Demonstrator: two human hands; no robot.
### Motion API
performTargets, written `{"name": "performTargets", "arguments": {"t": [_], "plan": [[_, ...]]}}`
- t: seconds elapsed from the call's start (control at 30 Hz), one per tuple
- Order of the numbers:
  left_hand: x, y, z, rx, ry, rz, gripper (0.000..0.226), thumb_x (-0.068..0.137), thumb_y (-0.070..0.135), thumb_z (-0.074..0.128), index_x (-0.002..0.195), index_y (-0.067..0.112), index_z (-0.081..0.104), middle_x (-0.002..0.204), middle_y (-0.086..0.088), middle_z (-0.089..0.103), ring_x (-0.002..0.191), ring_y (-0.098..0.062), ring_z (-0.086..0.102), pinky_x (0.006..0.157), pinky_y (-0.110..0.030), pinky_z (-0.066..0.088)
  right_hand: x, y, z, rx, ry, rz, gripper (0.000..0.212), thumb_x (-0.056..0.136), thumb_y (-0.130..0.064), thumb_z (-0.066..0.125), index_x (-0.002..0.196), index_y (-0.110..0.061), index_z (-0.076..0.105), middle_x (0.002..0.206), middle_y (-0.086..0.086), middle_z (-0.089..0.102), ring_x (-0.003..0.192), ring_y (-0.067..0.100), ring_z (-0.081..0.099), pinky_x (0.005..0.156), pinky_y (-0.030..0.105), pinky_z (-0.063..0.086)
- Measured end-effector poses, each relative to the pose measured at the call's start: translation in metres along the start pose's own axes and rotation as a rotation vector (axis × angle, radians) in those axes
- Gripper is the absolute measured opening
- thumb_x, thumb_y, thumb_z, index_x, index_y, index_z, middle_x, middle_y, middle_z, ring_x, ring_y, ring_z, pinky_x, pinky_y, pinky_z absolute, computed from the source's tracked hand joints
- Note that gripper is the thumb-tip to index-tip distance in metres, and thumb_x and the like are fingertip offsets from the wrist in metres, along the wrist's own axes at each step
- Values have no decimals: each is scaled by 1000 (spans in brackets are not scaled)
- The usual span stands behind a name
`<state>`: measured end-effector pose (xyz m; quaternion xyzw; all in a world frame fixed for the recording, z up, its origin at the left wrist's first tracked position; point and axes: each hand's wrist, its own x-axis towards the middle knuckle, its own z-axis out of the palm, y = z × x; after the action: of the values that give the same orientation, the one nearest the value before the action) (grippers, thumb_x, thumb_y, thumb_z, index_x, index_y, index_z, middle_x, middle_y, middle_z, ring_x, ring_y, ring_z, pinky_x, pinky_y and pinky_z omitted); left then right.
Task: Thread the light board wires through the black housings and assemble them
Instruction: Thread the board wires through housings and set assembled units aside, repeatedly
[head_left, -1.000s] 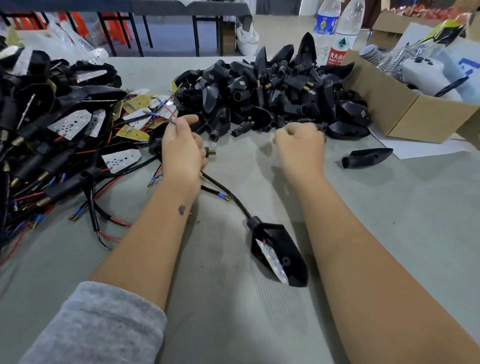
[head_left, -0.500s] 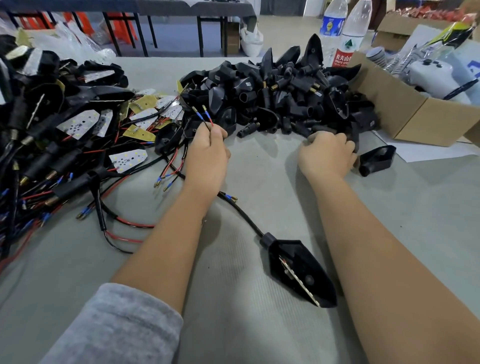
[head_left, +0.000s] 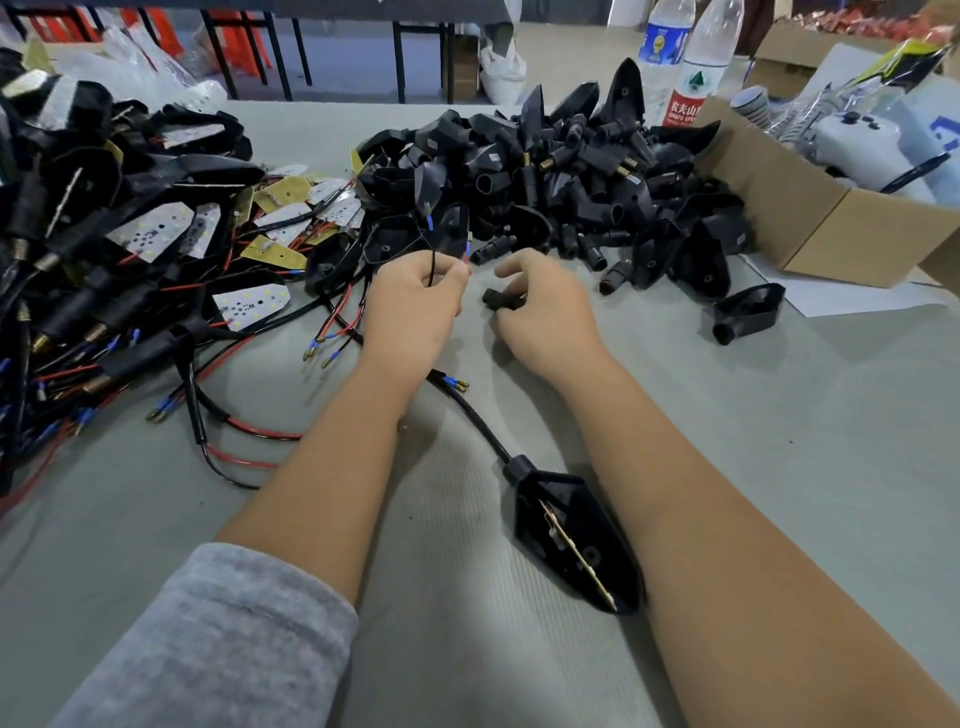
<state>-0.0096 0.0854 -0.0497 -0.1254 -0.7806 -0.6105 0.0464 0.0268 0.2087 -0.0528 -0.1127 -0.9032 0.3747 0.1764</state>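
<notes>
My left hand (head_left: 415, 306) pinches thin black and red wires (head_left: 432, 265) whose blue-sleeved ends stick up above my fingers. My right hand (head_left: 543, 306) holds a small black housing (head_left: 500, 300) just to the right of those wire ends. A heap of empty black housings (head_left: 571, 176) lies behind both hands. White and yellow light boards with wires (head_left: 249, 306) are piled at the left. An assembled black housing with its board and cable (head_left: 571, 540) lies on the table between my forearms.
A cardboard box (head_left: 831, 223) with loose items stands at the right, two water bottles (head_left: 685, 67) behind the heap. A single black housing (head_left: 748, 312) lies on white paper near the box. Loose red and black wires (head_left: 234, 452) trail across the grey table at the left.
My right hand has come left from the heap's edge with a small black housing in it. My left hand has risen slightly with the wires, so both hands now meet.
</notes>
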Motion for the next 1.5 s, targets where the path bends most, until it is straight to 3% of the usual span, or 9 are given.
{"name": "performTargets", "arguments": {"t": [0.07,0.23,0.47,0.6,0.67,0.8,1.03,1.23,1.5], "plan": [[0,1,0,-11,-13,14,17,92,21,62,77,25,67,60,5,56,59,-11,46,60,-26,40,-3,-4,-3,147,39,3,32,83,-1,57,106,-23,57,85,-9,56,79,10,54,65,22,41],[-3,4,-1,-36,-34,45,18,91,22,66,77,33,70,68,-9,61,63,-12,46,56,-22,40,-9,-15,-12,748,104,129,24,86,-2,64,98,-20,53,86,4,63,71,15,62,53,23,49],[-5,6,-4,-58,-40,42,12,90,24,69,83,33,73,86,-20,71,72,-19,57,75,-43,54,-3,-5,-15,1096,73,226,23,84,12,62,91,-10,67,73,0,64,65,9,54,64,18,44],[-7,10,-4,-47,-82,1,13,87,19,70,79,29,74,81,-26,65,70,-20,52,69,-42,51,2,-1,-14,1241,100,297,7,93,-2,61,90,-6,66,63,-3,58,55,7,48,51,16,40],[-7,10,-4,-39,-97,-10,16,85,16,70,75,28,73,70,-13,58,67,-17,46,64,-29,41,2,-1,-14,1271,97,341,14,97,-15,59,86,-7,64,66,0,57,56,9,51,48,17,41],[-9,11,-4,-47,-132,-32,10,85,16,70,79,22,75,72,-9,57,68,-17,45,62,-26,36,0,-2,-14,1214,29,312,26,100,-28,54,85,-10,64,74,2,66,64,12,63,53,21,49],[-8,10,-5,-67,-130,-12,10,87,18,69,79,18,74,75,-9,60,70,-15,50,67,-27,42,-3,-5,-17,1193,-21,310,27,103,-25,47,87,-8,59,75,9,69,67,17,68,60,24,54],[-4,5,-3,4,-83,-18,8,85,17,70,78,16,74,60,0,55,53,-7,43,50,-15,36,-4,-8,-16,1145,-28,260,19,102,-24,50,92,-10,56,69,4,67,63,17,65,59,26,53],[-1,3,-2,31,-58,8,12,84,21,70,72,23,71,55,11,55,46,3,44,50,-13,37,-6,-11,-14,1076,-34,204,13,102,-20,51,98,-9,55,78,6,64,65,15,64,62,25,55]]}}
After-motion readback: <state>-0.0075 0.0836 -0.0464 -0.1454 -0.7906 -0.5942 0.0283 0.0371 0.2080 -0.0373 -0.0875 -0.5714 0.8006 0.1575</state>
